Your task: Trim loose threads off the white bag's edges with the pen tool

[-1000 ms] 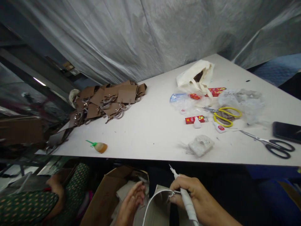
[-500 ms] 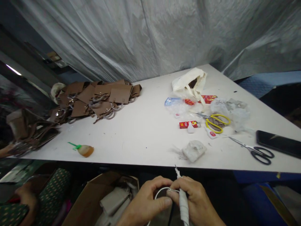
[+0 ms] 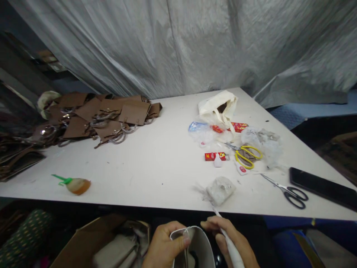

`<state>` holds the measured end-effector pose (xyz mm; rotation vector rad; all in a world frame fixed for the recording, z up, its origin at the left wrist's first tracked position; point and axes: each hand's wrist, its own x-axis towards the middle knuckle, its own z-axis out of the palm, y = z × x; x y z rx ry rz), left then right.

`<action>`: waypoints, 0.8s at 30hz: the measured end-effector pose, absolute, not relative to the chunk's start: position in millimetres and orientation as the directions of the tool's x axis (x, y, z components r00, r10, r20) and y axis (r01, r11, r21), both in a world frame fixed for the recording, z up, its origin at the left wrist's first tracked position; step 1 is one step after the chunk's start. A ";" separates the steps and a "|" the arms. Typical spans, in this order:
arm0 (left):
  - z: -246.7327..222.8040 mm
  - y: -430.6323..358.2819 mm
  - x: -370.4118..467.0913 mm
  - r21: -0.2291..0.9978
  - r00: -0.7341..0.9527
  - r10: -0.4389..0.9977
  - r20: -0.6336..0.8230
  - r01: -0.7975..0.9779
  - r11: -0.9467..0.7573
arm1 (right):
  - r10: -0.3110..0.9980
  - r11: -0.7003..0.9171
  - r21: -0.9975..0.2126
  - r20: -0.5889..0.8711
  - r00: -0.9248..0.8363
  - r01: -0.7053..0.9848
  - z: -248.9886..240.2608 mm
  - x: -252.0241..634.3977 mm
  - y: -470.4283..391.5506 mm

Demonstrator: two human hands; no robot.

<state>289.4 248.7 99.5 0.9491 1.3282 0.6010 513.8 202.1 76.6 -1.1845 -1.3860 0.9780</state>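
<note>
My left hand point(image 3: 164, 243) grips a pale, open-topped piece with a thin white rim point(image 3: 201, 240), thumb on its edge, below the front of the table. Inside it is grey, with a fold under my thumb; its lower part runs out of view. In my right hand point(image 3: 237, 236) is a slim tool wrapped in white point(image 3: 233, 250), its thin tip angled up toward the table edge. The tool and the rim are apart. Just beyond the tip, on the table, lies a crumpled whitish lump point(image 3: 221, 190).
Brown handbags point(image 3: 108, 115) pile up at the left of the white table point(image 3: 164, 160). Nearer lies a green-nozzled bottle point(image 3: 76, 185). Yellow-handled scissors point(image 3: 252, 153), black-handled scissors point(image 3: 294, 195) and a phone point(image 3: 320, 184) are at right. A cardboard box point(image 3: 80, 242) and a person's patterned sleeve point(image 3: 26, 234) are below.
My hands have moved apart. The white-edged piece has turned up so its opening shows, and the tool has drawn away to the right. The view has shifted slightly.
</note>
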 end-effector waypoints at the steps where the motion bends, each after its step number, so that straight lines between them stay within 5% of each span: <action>1: 96.1 250.4 288.9 0.849 0.188 0.828 -0.528 0.147 0.508 | 0.972 0.224 -0.957 0.233 0.027 0.186 74.7 521.1 201.1; 4: 92.8 256.4 289.7 0.858 0.262 0.817 -0.514 0.156 0.490 | 0.947 0.270 -0.919 0.307 0.093 0.286 73.1 544.8 203.4; 11: 92.9 259.5 307.4 0.882 0.199 0.867 -0.457 0.226 0.413 | 0.934 -0.021 -0.899 0.138 0.329 0.438 68.3 575.9 219.9; 24: 86.1 261.2 346.7 0.863 0.165 0.855 -0.491 0.224 0.453 | 0.931 0.148 -0.869 0.284 0.231 0.472 76.6 569.0 251.7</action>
